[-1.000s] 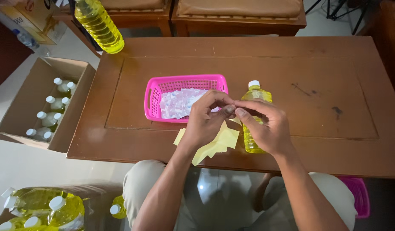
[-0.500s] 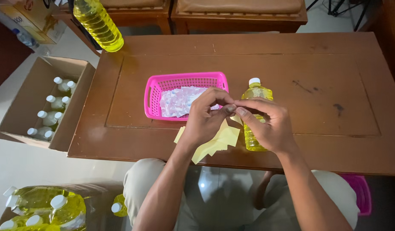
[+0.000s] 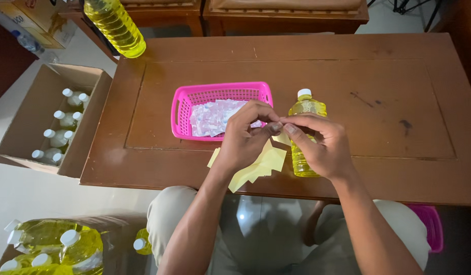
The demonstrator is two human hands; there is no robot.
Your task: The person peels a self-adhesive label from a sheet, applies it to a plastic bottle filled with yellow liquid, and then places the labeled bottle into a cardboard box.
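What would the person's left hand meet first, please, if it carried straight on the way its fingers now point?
Probably the right hand: the left hand points right, fingertips already meeting over a small label. Beyond stands the oil bottle.

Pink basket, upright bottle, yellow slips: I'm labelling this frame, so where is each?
pink basket [image 3: 183, 109], head view, left wall.
upright bottle [image 3: 304, 93], head view, white cap.
yellow slips [image 3: 268, 162], head view, top sheet.
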